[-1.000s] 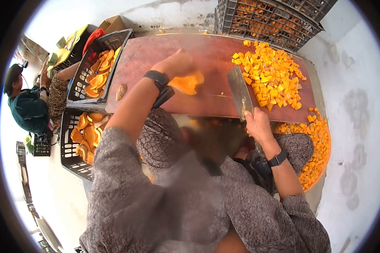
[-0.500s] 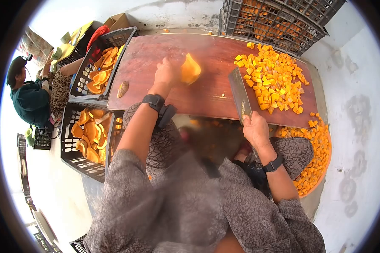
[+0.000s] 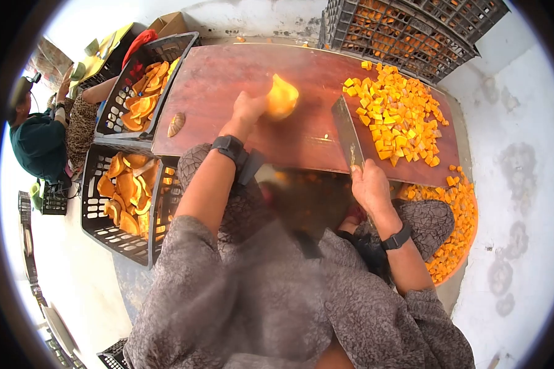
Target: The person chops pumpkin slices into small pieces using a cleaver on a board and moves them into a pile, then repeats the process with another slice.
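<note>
At the middle of the red board (image 3: pixel 215 74), my left hand (image 3: pixel 248 111) is closed at the left edge of a curved orange pumpkin piece (image 3: pixel 282 98). The piece is blurred, and my fingertips are partly hidden against it. My right hand (image 3: pixel 370 186) is wrapped around the handle of a cleaver (image 3: pixel 349 130) at the board's near edge. Its wide blade points away from me, upright over the board. Just right of the blade lies a heap of diced pumpkin (image 3: pixel 400 114). A small brownish striped scrap (image 3: pixel 176 124) rests at the board's left end.
Two black crates, one behind (image 3: pixel 112 123) and one nearer (image 3: pixel 120 238), hold pumpkin slices on my left. An orange tub (image 3: pixel 474 215) of diced pumpkin stands below right. Stacked crates (image 3: pixel 406 37) rise behind the board. Another person (image 3: pixel 40 144) sits far left.
My left hand has moved slightly right and now meets the pumpkin piece, which has shifted and turned a little. The right hand and cleaver have barely moved.
</note>
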The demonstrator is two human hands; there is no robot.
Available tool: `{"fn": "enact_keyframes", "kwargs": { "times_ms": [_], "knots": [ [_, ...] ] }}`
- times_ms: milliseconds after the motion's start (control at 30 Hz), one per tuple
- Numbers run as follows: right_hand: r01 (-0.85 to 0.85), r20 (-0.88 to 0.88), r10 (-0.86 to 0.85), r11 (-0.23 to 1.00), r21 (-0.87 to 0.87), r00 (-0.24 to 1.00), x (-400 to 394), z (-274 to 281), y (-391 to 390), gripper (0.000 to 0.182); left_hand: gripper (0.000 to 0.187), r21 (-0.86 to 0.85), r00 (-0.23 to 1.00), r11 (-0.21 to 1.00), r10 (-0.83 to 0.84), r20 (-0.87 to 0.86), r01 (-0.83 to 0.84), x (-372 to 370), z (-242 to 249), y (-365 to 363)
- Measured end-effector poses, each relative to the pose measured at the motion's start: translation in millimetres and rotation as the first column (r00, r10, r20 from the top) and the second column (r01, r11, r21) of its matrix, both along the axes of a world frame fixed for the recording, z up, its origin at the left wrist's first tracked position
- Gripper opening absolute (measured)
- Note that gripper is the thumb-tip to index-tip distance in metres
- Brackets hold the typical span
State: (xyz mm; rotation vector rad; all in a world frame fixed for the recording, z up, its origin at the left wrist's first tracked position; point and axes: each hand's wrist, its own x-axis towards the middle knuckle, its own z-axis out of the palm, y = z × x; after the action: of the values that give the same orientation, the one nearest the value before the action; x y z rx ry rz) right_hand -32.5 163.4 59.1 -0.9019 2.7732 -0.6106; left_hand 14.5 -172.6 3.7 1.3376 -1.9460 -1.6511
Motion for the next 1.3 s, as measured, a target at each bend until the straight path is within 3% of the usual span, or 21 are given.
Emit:
{"fn": "enact_keyframes", "kwargs": {
  "times_ms": [33, 67, 133, 267, 367, 467, 533, 567, 633, 667, 733, 767, 833, 1000, 1067, 1133, 1167, 1233, 1300],
  "knots": [
    [0.026, 0.048, -0.026, 0.999, -0.019, 0.999, -4.3, -3.6, -0.5, 0.027, 0.036, 0.134, 0.998, 0.991, 0.007, -0.065, 0.001, -0.1, -0.9, -2.9],
    [0.052, 0.104, -0.048, 0.998, -0.030, 0.993, -2.8, -6.9, 4.1, 0.027, 0.036, 0.144, 0.998, 0.990, 0.010, -0.058, -0.002, 8.3, -3.7, -0.7],
    [0.073, 0.130, -0.066, 0.996, -0.054, 0.989, -8.6, -11.9, 6.4, 0.028, 0.023, 0.374, 0.970, 0.919, -0.037, -0.239, 0.127, 13.8, 10.7, 0.5],
    [0.117, 0.188, -0.093, 0.986, -0.122, 0.978, -12.2, -21.5, 8.8, 0.030, 0.021, 0.446, 0.962, 0.888, 0.015, -0.272, 0.112, 13.4, 17.9, 8.7],
    [0.142, 0.174, -0.124, 0.986, -0.091, 0.977, -10.2, -21.9, 9.4, 0.030, 0.022, 0.445, 0.969, 0.880, -0.059, -0.240, 0.164, 9.1, 14.4, 7.4],
    [0.122, 0.107, -0.120, 0.992, -0.019, 0.987, -9.6, -9.0, 0.7, 0.030, 0.022, 0.402, 0.972, 0.901, -0.079, -0.220, 0.164, 4.1, 33.1, 19.7],
    [0.138, 0.134, -0.134, 0.990, -0.027, 0.982, -9.7, -14.5, 1.9, 0.029, 0.026, 0.252, 0.968, 0.952, -0.116, -0.224, 0.172, 4.4, 33.4, 27.8],
    [0.155, 0.160, -0.147, 0.987, -0.037, 0.976, -10.2, -17.7, 3.2, 0.029, 0.026, 0.255, 0.967, 0.951, -0.119, -0.224, 0.176, 2.1, 30.0, 30.1],
    [0.172, 0.165, -0.163, 0.984, -0.042, 0.973, -11.2, -22.6, 5.4, 0.029, 0.036, -0.070, 0.968, 0.981, -0.191, -0.164, 0.182, -3.5, 23.0, 36.4],
    [0.185, 0.171, -0.174, 0.981, -0.051, 0.970, -11.5, -25.1, 7.0, 0.029, 0.036, -0.068, 0.966, 0.979, -0.199, -0.164, 0.190, -3.8, 19.7, 38.0],
    [0.194, 0.162, -0.179, 0.978, -0.081, 0.971, -12.9, -31.3, 9.9, 0.030, 0.043, -0.376, 0.948, 0.884, -0.315, -0.042, 0.277, 1.7, 22.8, 43.5],
    [0.191, 0.151, -0.174, 0.975, -0.113, 0.973, -12.8, -32.9, 10.8, 0.030, 0.043, -0.376, 0.947, 0.883, -0.319, -0.041, 0.281, 2.3, 21.4, 45.9],
    [0.199, 0.166, -0.175, 0.969, -0.147, 0.971, -9.9, -29.9, 10.7, 0.030, 0.044, -0.610, 0.957, 0.770, -0.283, -0.061, 0.189, 1.7, 16.6, 47.9],
    [0.223, 0.243, -0.174, 0.955, -0.193, 0.954, 1.5, -12.4, 2.6, 0.031, 0.046, -0.486, 0.939, 0.819, -0.344, 0.008, 0.305, -4.2, 15.6, 42.4],
    [0.168, 0.248, -0.090, 0.934, -0.314, 0.964, 6.6, 1.3, -2.8, 0.030, 0.047, -0.468, 0.926, 0.813, -0.375, 0.036, 0.347, -5.4, 17.2, 42.5],
    [0.140, 0.234, -0.057, 0.924, -0.355, 0.971, 9.3, 9.8, -9.2, 0.030, 0.059, -0.336, 0.906, 0.852, -0.424, 0.003, 0.400, -4.0, 24.1, 45.6],
    [0.104, 0.218, -0.017, 0.914, -0.393, 0.976, 10.6, 13.6, -12.2, 0.029, 0.059, -0.337, 0.904, 0.851, -0.428, 0.002, 0.403, -3.5, 25.4, 48.7],
    [0.078, 0.187, -0.004, 0.918, -0.389, 0.982, 13.4, 21.4, -17.7, 0.028, 0.044, -0.530, 0.911, 0.784, -0.410, -0.052, 0.322, -3.0, 24.8, 53.6],
    [0.051, 0.158, 0.011, 0.923, -0.382, 0.987, 15.9, 25.9, -22.3, 0.027, 0.044, -0.507, 0.910, 0.799, -0.409, -0.067, 0.322, -2.4, 26.2, 56.6]
  ]
}}
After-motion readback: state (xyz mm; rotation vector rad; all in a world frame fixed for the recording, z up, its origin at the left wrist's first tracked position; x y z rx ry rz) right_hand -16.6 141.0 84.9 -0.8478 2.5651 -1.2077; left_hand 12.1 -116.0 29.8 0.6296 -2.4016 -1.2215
